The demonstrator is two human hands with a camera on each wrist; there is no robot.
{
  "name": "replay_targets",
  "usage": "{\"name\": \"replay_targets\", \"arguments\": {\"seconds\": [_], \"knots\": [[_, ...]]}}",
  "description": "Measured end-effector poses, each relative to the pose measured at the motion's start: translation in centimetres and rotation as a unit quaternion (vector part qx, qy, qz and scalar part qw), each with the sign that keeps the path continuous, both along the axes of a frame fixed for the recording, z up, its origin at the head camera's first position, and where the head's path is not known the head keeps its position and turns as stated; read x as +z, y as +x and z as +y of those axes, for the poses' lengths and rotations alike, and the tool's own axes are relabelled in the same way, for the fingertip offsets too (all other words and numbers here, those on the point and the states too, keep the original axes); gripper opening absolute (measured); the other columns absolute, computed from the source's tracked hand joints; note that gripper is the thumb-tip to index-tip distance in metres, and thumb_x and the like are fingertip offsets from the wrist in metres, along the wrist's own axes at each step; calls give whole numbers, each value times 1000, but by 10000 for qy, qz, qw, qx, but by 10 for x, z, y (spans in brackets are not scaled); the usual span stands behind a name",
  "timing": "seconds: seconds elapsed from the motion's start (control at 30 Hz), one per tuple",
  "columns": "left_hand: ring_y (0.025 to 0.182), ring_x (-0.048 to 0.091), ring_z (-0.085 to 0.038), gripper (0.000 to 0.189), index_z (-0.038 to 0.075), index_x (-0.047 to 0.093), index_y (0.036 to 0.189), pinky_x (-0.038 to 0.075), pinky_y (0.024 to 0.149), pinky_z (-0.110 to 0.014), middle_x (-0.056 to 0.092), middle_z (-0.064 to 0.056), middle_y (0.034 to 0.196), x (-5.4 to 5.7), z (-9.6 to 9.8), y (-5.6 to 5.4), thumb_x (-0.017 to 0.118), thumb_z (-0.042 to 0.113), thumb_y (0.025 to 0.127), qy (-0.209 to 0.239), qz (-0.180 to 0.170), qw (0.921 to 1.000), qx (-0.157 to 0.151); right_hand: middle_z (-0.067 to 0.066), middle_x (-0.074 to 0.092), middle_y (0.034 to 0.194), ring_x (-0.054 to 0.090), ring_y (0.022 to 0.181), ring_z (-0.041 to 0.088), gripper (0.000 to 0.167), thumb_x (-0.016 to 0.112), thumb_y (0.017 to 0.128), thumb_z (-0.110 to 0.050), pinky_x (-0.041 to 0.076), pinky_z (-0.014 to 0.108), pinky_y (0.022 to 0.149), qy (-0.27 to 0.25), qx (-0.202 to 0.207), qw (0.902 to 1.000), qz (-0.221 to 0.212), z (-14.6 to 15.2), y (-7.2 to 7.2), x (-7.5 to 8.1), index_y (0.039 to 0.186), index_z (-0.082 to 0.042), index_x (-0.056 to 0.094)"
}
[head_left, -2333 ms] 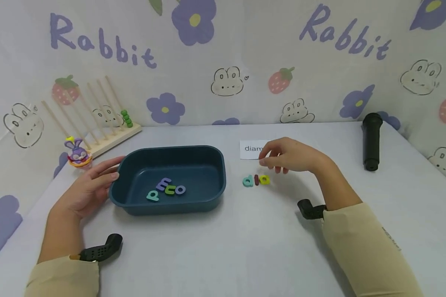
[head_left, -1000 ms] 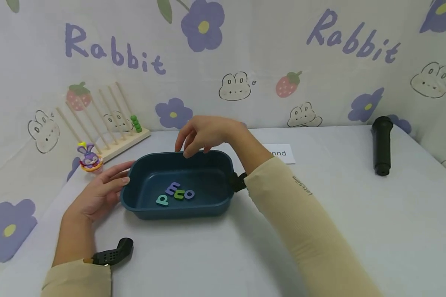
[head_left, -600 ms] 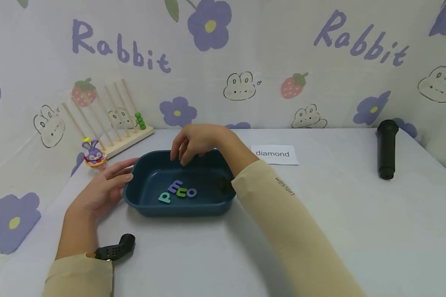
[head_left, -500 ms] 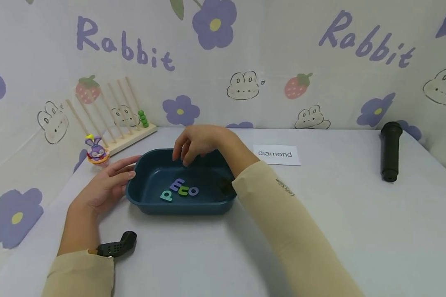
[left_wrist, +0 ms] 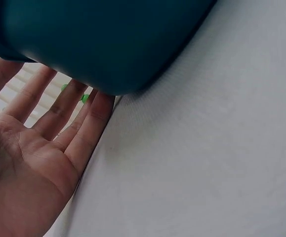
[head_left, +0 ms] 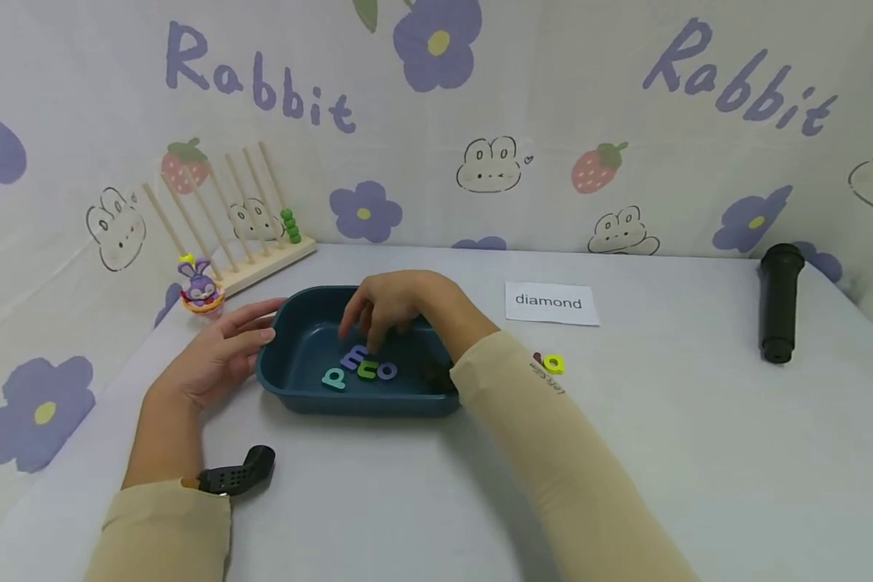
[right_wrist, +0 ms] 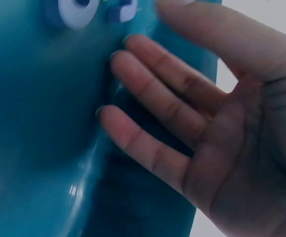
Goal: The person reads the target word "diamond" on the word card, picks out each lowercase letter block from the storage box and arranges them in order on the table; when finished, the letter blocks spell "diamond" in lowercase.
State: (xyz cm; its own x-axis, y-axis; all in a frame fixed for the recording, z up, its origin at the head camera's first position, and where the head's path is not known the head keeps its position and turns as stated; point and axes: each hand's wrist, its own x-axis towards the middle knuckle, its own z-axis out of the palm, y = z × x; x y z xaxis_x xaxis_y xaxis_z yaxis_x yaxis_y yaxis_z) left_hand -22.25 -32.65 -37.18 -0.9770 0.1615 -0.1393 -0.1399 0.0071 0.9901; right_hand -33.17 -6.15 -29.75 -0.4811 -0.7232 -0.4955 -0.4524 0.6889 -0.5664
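Note:
A dark teal bin (head_left: pixel 364 406) stands on the white table. In it lie a purple letter m (head_left: pixel 352 356), a green letter n or u (head_left: pixel 367 370), a purple letter o (head_left: pixel 387 371) and a teal letter p or d (head_left: pixel 333 379). My right hand (head_left: pixel 394 301) reaches down inside the bin, fingertips close above the m; nothing shows in its grasp. In the right wrist view several fingers (right_wrist: pixel 157 106) extend loosely, and the index finger is hidden. At the bin's left end, my left hand (head_left: pixel 211 360) touches the wall with fairly straight fingers (left_wrist: pixel 59 106), thumb at the rim.
Right of the bin lies a card (head_left: pixel 553 304) reading "diamond". Below it, a yellow letter (head_left: pixel 554 364) and a dark red letter (head_left: pixel 537 357) show past my right sleeve. A pegged wooden rack (head_left: pixel 272 260) and rabbit figurine (head_left: pixel 201 288) stand back left; a black cylinder (head_left: pixel 780 303) lies right.
My right hand has moved left from beside the card to the bin, then lowered toward the letters inside. My left hand stays at the bin's left end. The head view has shifted slightly.

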Motion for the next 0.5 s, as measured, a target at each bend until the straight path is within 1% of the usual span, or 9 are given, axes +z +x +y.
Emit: {"name": "replay_targets", "arguments": {"seconds": [0.13, 0.3, 0.5], "knots": [[117, 64, -8, 53, 18, 45, 155, 57, 95, -20, 49, 2, 143, 1, 3, 1, 62, 21, 105, 1, 39, 10000, -19, 3, 67, 128, 63, 119, 19, 42, 77, 91, -5, 55, 44, 102, 85, -107, 9999, 22, 1, 1, -6, 127, -27, 74], [117, 64, -8, 54, 18, 44, 156, 57, 94, -21, 49, 3, 144, 0, 0, 0, 61, 21, 105, 1, 42, 10000, -35, 3, 68, 117, 63, 111, 20, 44, 77, 90, -4, 56, 43, 97, 231, -75, 9996, 115, -3, 2, -11, 127, -28, 73], [116, 65, -7, 53, 19, 45, 155, 57, 94, -21, 49, 4, 144, -3, -1, 0, 61, 20, 105, 91, 9, 9999, -59, 3, 69, 110, 63, 100, 20, 34, 76, 91, -3, 56, 39, 90, 396, -61, 9990, 205, -4, 4, -15, 116, -27, 75]]}}
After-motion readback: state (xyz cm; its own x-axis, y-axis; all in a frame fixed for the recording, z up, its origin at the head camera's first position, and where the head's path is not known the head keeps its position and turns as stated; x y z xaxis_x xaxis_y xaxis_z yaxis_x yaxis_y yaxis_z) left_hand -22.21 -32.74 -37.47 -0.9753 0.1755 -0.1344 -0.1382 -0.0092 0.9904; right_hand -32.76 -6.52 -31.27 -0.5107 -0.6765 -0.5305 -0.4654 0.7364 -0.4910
